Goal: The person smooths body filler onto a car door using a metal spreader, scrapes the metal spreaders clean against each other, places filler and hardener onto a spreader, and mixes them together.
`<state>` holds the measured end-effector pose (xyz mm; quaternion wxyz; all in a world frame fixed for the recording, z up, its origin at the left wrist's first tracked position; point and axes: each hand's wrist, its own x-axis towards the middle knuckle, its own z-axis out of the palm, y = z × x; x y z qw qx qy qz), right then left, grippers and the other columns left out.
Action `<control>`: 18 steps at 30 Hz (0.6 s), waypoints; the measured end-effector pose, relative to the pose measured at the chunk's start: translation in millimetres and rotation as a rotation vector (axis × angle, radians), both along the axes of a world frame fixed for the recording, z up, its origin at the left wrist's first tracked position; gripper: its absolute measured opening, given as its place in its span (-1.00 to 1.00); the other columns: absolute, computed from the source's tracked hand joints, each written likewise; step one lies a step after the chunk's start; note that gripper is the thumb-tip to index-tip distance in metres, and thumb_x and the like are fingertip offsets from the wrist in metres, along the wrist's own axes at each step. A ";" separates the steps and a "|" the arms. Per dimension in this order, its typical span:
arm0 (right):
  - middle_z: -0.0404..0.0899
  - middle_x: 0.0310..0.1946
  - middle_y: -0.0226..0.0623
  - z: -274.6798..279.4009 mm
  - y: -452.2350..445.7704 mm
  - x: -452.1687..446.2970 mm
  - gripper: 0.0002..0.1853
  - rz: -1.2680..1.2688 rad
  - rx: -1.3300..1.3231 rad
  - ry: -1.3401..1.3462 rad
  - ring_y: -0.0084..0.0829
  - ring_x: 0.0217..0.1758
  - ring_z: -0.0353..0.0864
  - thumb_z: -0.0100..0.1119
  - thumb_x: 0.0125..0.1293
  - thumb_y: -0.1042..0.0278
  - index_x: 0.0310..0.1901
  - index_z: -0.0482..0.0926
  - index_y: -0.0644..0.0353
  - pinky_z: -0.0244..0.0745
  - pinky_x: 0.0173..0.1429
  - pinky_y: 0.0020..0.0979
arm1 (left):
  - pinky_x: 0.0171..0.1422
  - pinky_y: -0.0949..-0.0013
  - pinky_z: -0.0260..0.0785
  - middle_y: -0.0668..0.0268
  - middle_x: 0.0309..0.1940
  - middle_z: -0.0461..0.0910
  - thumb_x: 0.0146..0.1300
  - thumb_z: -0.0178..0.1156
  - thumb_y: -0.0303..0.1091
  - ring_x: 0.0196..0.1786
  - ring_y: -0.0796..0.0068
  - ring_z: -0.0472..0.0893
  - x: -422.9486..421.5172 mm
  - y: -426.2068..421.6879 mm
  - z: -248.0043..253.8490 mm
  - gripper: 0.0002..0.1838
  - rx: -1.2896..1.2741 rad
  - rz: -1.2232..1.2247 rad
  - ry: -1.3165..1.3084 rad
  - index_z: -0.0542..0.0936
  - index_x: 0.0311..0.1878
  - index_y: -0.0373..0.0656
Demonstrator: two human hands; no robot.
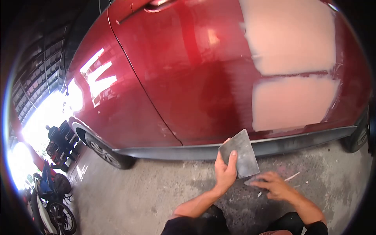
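My left hand grips a flat grey rectangular plate, thumb on its face and fingers behind it. The plate is tilted in front of the car's lower edge, and grey smears mark its surface. Just below its lower corner is my right hand, blurred by motion. Its bent fingers hold a thin grey piece that looks like a putty spreader, mostly hidden by the fingers. Ahead stands a red car. Its side carries an upper pinkish filler patch and a lower filler patch.
A grey sill runs along the car's bottom, with a front wheel at left and a rear wheel at right. Stained concrete floor lies below, with small scraps on it. A motorbike stands at far left.
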<state>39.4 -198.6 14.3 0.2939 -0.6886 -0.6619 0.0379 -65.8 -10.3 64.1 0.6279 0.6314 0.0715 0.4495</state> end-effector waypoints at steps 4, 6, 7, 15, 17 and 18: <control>0.43 0.16 -0.12 8.5 -11.4 9.4 -0.35 -0.187 0.085 0.421 -0.14 0.21 0.41 0.07 0.00 0.69 0.19 0.48 -0.07 0.30 0.28 -0.23 | 0.17 0.44 0.30 0.24 0.00 0.53 0.40 0.05 -0.35 0.04 0.53 0.48 -6.9 0.7 12.5 -0.60 0.095 0.144 -0.172 0.34 0.22 -0.35; 0.40 0.18 -0.08 17.7 -21.0 19.3 -0.29 -0.349 0.326 0.631 -0.15 0.26 0.39 -0.13 0.04 0.80 0.27 0.39 0.00 0.26 0.33 -0.27 | 0.11 0.45 0.33 0.27 -0.04 0.55 0.41 0.04 -0.33 -0.01 0.57 0.48 -4.6 14.1 -3.7 -0.66 0.009 0.073 -0.084 0.39 0.14 -0.33; 0.39 0.20 -0.07 17.2 -24.4 23.9 -0.27 -0.442 0.492 0.747 -0.16 0.29 0.37 -0.17 0.03 0.82 0.29 0.36 0.04 0.23 0.36 -0.29 | 0.07 0.46 0.34 0.29 -0.08 0.56 0.42 0.04 -0.29 -0.07 0.59 0.48 0.3 14.5 -10.4 -0.69 -0.106 -0.003 -0.083 0.41 0.08 -0.31; 0.39 0.13 -0.03 128.1 -21.6 49.6 -0.26 -0.855 0.791 -0.571 0.00 0.20 0.35 0.02 -0.15 0.81 0.21 0.43 0.14 0.24 0.28 -0.15 | -0.17 0.37 0.42 0.08 -0.34 0.61 0.43 -0.01 -0.13 -0.31 0.53 0.57 8.6 4.4 -43.5 -0.56 0.478 -0.180 0.498 0.38 0.18 -0.30; 0.40 0.12 -0.08 154.2 -11.7 57.5 -0.30 -0.871 0.786 -0.650 -0.04 0.20 0.35 0.09 -0.14 0.75 0.18 0.46 0.13 0.24 0.26 -0.15 | -0.21 0.33 0.40 0.15 -0.43 0.57 0.42 -0.01 -0.09 -0.36 0.45 0.55 -1.0 -12.1 -19.4 -0.52 0.549 -0.429 0.621 0.31 0.29 -0.14; 0.41 0.11 -0.12 165.9 -6.2 61.0 -0.34 -0.884 0.775 -0.728 -0.08 0.19 0.35 0.16 -0.12 0.69 0.16 0.49 0.12 0.23 0.25 -0.16 | -0.21 0.33 0.40 0.15 -0.43 0.57 0.42 -0.01 -0.09 -0.36 0.45 0.55 -2.1 -14.9 -12.5 -0.52 0.546 -0.423 0.620 0.31 0.29 -0.14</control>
